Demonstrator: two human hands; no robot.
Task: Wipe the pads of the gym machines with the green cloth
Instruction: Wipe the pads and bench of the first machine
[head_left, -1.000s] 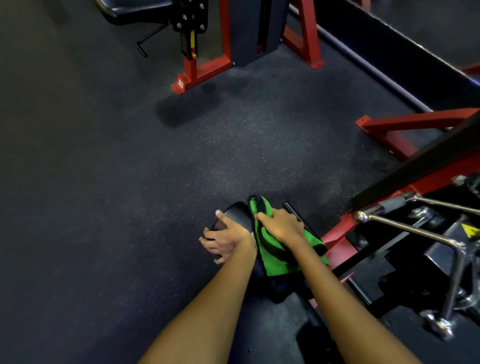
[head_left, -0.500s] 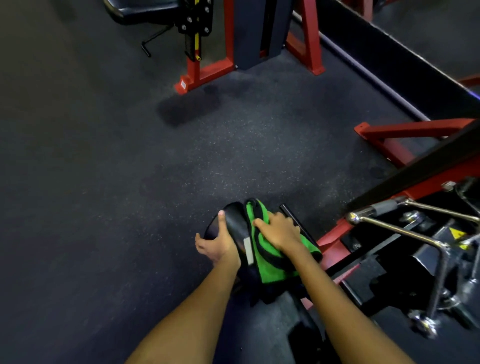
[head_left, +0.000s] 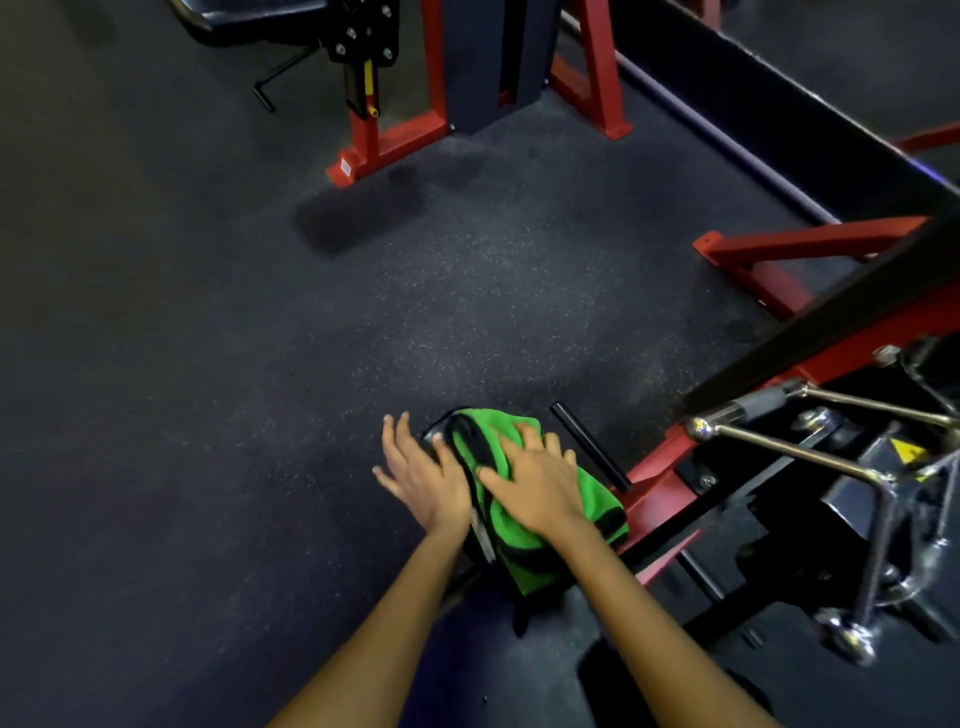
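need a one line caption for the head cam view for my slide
Right hand presses the green cloth flat on a black machine pad while the open left hand rests beside it.

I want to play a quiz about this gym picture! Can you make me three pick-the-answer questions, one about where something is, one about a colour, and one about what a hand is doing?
1. Where is the cloth?
A. on the floor
B. on the black pad
C. hanging on the silver bar

2. What colour is the machine frame beside the pad?
A. red
B. yellow
C. white

3. What is the left hand doing?
A. gripping the cloth
B. making a fist
C. lying open, fingers spread

Answers: B, the cloth drapes over the pad under the right hand; A, its beams are red; C, its fingers are straight and hold nothing.
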